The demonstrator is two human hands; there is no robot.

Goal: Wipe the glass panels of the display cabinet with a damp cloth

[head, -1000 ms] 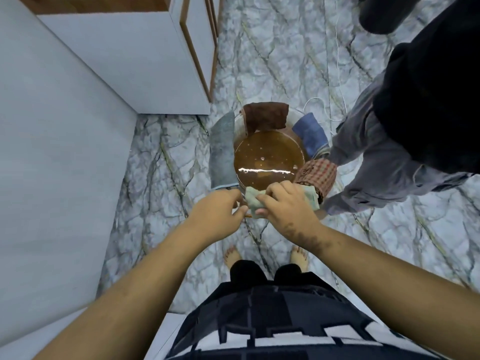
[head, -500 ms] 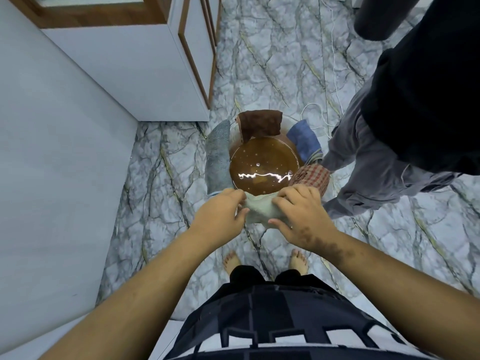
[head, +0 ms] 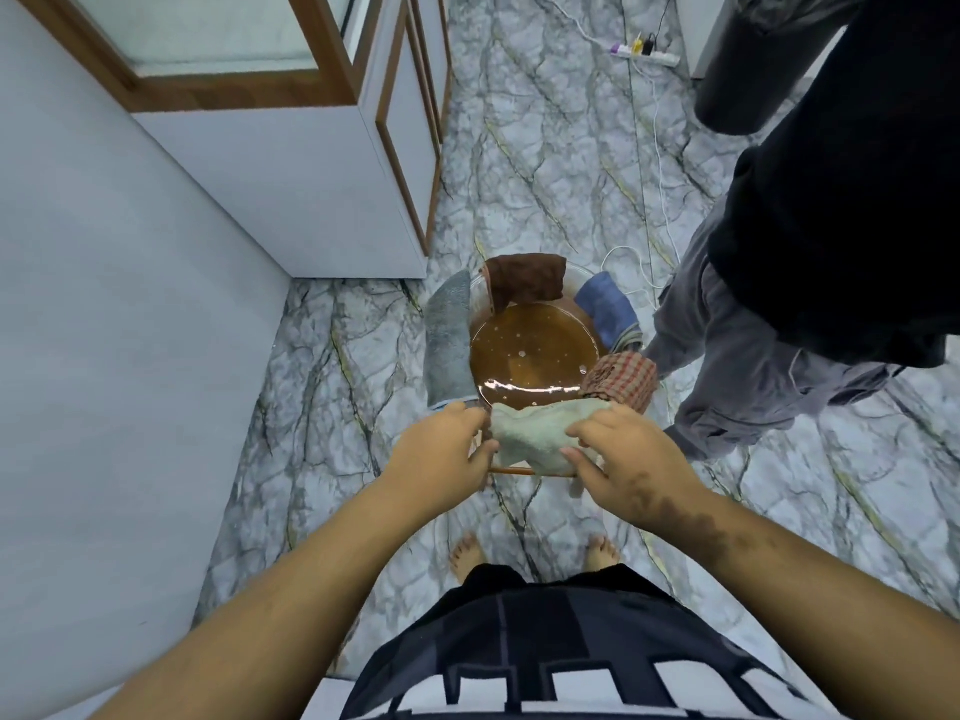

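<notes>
Two hands hold one pale cloth over the basin; no glass wiped yet, as far as I can judge.

Largest first: the display cabinet (head: 291, 122) stands well apart at upper left on the marble floor (head: 545, 174), its glass panel (head: 208, 28) untouched, so the whole wiping seems left to do. Below it the basin (head: 535, 350) of brown water carries other cloths draped over its rim. At its near edge the pale green cloth (head: 524, 433) is stretched between the left hand (head: 441, 454) and the right hand (head: 618, 459), each with fingers curled, pinching one end, apparently wringing or spreading it.
</notes>
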